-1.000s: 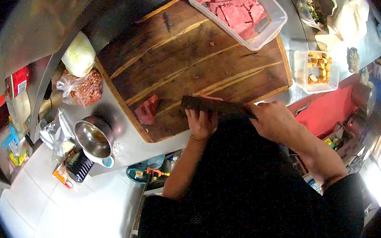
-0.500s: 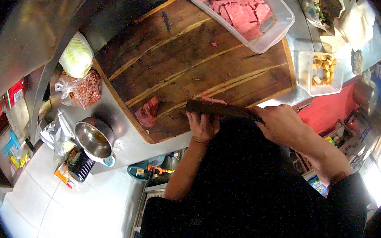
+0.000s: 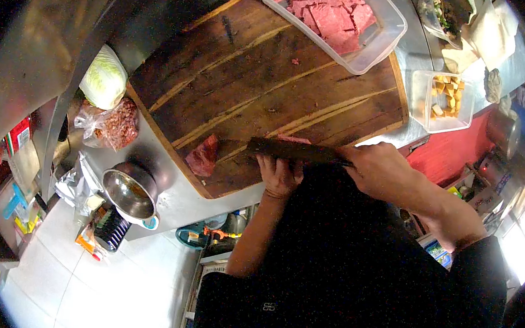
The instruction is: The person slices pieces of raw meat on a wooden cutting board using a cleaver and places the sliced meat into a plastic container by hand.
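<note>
While knife (image 3: 295, 150), gripped in right hand (image 3: 378, 166), partly hides left hand (image 3: 279, 178), its hold unclear; meat tub (image 3: 382, 46) overlaps board (image 3: 245, 78).

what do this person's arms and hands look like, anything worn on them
The left hand and right hand are ungloved, and the forearms are bare. The black shirt has short sleeves and a small pale marking.

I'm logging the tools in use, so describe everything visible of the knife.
The knife has a broad, dark blade, apparently metal, held crosswise over the near part of the wooden board. The right hand grips and hides its handle. The left hand is close to its near side; contact is unclear. Pink meat shows beyond its far edge.
</note>
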A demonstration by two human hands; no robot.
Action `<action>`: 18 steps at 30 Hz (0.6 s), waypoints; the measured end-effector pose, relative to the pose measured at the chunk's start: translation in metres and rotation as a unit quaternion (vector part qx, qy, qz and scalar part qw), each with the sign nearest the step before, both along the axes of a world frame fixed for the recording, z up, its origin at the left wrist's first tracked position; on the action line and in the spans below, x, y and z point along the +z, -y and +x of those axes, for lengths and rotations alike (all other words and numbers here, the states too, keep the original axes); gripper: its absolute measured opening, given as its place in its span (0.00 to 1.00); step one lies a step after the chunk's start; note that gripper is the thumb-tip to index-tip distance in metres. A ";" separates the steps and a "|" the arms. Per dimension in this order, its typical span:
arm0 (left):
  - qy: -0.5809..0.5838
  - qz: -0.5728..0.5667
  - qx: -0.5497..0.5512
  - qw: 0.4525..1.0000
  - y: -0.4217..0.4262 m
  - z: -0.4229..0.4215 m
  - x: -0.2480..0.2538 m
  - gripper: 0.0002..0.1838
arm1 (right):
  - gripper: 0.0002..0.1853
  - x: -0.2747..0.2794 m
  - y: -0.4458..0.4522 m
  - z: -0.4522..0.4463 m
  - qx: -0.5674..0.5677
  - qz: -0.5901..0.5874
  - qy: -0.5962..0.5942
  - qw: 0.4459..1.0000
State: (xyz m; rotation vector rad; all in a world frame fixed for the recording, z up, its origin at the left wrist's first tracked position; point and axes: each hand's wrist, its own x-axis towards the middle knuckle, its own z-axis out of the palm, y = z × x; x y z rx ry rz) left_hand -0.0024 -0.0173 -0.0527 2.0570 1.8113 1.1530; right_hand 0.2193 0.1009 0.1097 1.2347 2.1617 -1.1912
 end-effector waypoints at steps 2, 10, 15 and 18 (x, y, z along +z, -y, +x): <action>0.011 0.000 0.000 1.000 0.002 0.000 -0.002 0.23 | 0.18 0.010 -0.005 0.005 0.002 -0.026 0.022 0.999; 0.015 0.015 -0.002 1.000 0.003 0.000 -0.004 0.17 | 0.18 0.014 -0.014 -0.007 0.025 -0.044 0.028 0.998; 0.081 -0.092 -0.058 0.991 0.014 -0.005 -0.023 0.16 | 0.17 0.023 -0.016 -0.006 0.024 -0.070 0.075 0.994; 0.038 -0.051 -0.038 0.997 0.000 0.001 -0.004 0.16 | 0.17 0.028 -0.020 -0.012 0.046 -0.077 0.094 0.991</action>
